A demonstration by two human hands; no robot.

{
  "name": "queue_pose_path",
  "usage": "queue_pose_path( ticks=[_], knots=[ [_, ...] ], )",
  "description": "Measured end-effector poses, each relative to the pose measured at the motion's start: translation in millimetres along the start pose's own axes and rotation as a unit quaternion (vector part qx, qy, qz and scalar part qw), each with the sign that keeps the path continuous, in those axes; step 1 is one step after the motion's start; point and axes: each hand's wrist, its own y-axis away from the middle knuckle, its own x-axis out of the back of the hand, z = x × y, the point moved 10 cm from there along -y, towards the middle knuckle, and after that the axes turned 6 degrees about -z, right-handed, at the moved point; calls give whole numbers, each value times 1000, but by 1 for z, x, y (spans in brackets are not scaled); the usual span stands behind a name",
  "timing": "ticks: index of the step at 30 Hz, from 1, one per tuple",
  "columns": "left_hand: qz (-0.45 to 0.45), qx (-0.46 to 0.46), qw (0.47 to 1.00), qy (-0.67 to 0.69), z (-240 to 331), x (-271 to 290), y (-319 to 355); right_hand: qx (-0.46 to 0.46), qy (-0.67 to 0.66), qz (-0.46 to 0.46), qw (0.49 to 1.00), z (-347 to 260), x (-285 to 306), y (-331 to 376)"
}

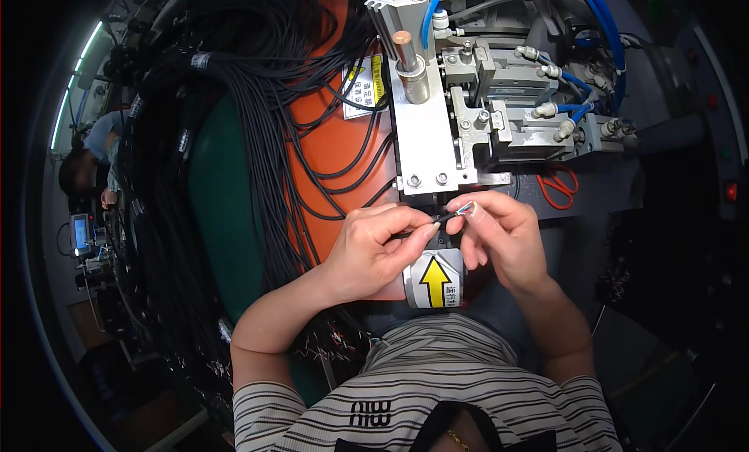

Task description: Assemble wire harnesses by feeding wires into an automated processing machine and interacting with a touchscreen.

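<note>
Holding: one black cable end (437, 218) is pinched between the left hand (374, 249) and the right hand (499, 233), just below the metal machine (437, 140) and above a yellow arrow label (434, 280)
Left grip: thumb and forefinger are closed together on the cable's black jacket
Right grip: fingertips are clamped on the small coloured wire tips (466, 209) that show at the cable's stripped end
Progress: the jacket is judged already stripped, since bare coloured cores are exposed; the end is not yet placed in the machine; it is held apart from the clamp
Left to do: a large bundle of black cables (234, 101) hangs to the left, seemingly unworked; this cannot be told for sure
Counts: two hands; one cable held; several coloured cores, number too small to tell; bundled cables too many to count; one orange-handled scissors (558, 187); several blue hoses (601, 31); one other person (94, 155) at far left
</note>
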Motion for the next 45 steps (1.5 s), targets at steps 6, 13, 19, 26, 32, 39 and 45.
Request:
queue_pose_path(
  ticks=[6, 13, 19, 26, 32, 39, 45],
  knots=[
    [-25, -31, 999, 8, -1, -6, -3, -48, -26, -45, 998, 7, 0, -3],
    [-31, -41, 999, 2, 0, -11, -4, -9, 9, -19, 1000, -5, 9, -3],
    [-114, 5, 989, 98, -10, -14, -7, -47, 61, -68, 995, -3, 4, -4],
    [-55, -96, 993, -36, 15, -18, -9, 94, 123, -12, 988, -4, -1, -4],
    [47, -164, 950, -262, 37, -12, 0, 37, 40, 6, 999, -2, 0, -1],
    [58, -165, 955, -241, 34, -11, -1, 14, 61, 17, 998, -11, -5, 4],
    [19, -96, 994, -44, 14, -8, -7, 87, 74, 10, 993, -12, -5, 4]
  ],
)
